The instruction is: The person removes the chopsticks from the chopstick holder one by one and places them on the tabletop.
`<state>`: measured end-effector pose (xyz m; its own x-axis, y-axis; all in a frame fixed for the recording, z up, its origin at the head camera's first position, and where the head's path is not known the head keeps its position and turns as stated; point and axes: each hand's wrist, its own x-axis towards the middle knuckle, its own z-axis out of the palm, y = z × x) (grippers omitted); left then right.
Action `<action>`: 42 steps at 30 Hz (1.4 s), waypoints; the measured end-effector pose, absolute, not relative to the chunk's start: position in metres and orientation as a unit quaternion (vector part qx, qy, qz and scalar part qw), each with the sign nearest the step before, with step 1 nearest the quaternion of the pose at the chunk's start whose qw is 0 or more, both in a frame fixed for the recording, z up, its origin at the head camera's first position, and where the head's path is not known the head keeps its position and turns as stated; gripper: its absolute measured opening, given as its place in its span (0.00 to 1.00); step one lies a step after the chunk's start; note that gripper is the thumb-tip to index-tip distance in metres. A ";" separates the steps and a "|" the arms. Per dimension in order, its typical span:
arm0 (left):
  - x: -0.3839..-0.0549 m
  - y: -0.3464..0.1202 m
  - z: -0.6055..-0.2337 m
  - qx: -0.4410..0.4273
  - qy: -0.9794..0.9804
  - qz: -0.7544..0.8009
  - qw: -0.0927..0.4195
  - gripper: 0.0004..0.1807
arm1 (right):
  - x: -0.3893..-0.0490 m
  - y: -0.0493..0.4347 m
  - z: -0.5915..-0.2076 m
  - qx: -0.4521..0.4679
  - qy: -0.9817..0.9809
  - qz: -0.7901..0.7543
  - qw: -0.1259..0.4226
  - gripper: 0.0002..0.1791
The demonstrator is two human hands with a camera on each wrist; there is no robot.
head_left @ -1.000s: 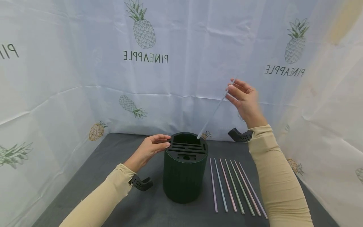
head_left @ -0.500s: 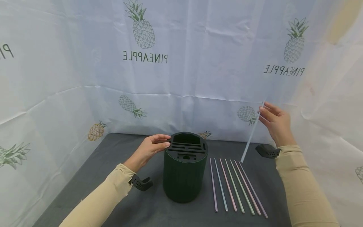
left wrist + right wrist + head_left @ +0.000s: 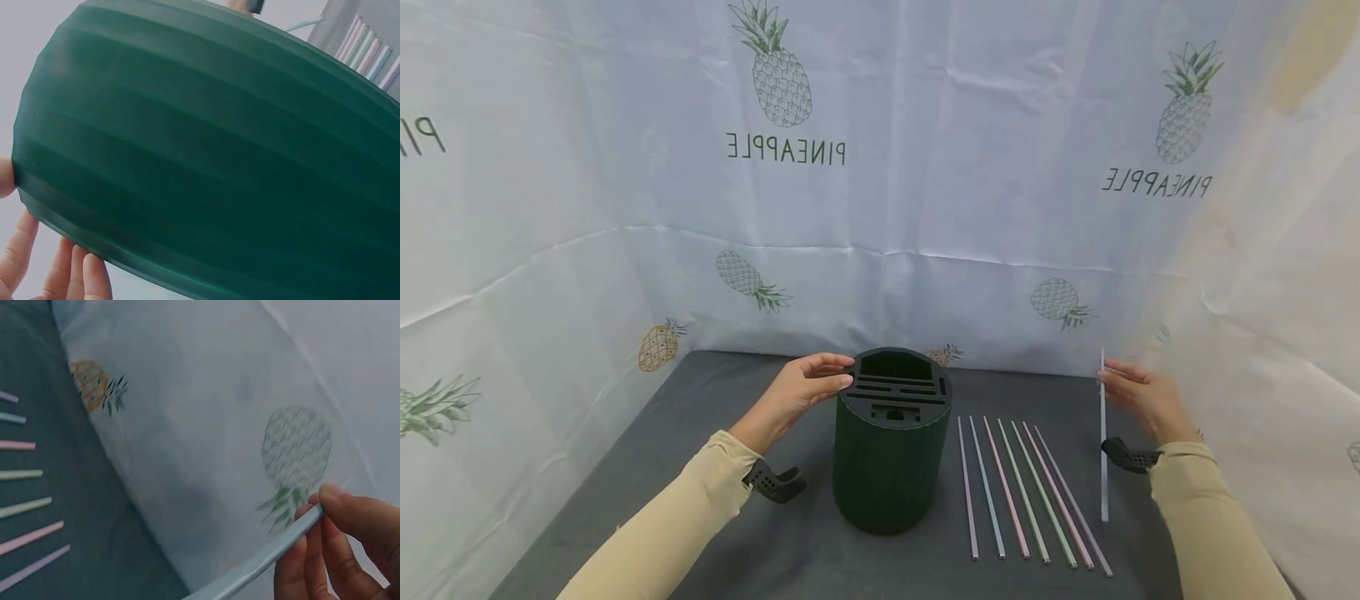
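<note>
My right hand (image 3: 1150,404) pinches a pale blue chopstick (image 3: 1103,467) near its thin upper end, with the thicker end pointing down and toward me. In the right wrist view, thumb and fingertips meet on that chopstick (image 3: 262,559). The fingers of my left hand (image 3: 793,398) rest against the upper left rim of a dark green round knife holder (image 3: 886,475), which stands upright with a slotted black top. Close up in the left wrist view, the fingertips touch the ribbed wall of the knife holder (image 3: 200,150).
Several pastel chopsticks (image 3: 1012,492) lie side by side on the dark grey tabletop (image 3: 760,550), between the knife holder and my right hand. A white pineapple-print curtain (image 3: 910,192) encloses the back and both sides.
My right hand has moved right and down with the blue chopstick, from above the knife holder to the right of the row. The left hand has stayed at the rim.
</note>
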<state>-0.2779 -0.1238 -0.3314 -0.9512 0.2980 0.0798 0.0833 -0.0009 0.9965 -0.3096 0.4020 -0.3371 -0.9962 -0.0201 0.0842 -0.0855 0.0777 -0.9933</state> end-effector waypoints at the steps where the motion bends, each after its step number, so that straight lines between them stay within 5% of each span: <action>1: -0.278 -0.124 -0.331 0.136 0.702 0.694 0.077 0.25 | -0.310 0.405 -0.342 0.031 -0.746 0.665 0.016 0.13; 10: -0.278 -0.124 -0.331 0.131 0.706 0.692 0.076 0.26 | -0.313 0.410 -0.375 -0.045 -0.780 0.622 -0.058 0.09; 21: -0.280 -0.124 -0.333 0.130 0.707 0.691 0.076 0.25 | -0.319 0.400 -0.406 -0.076 -0.812 0.574 -0.067 0.27; 42: -0.280 -0.124 -0.333 0.134 0.706 0.692 0.074 0.25 | -0.329 0.382 -0.436 -0.100 -0.855 0.503 -0.083 0.24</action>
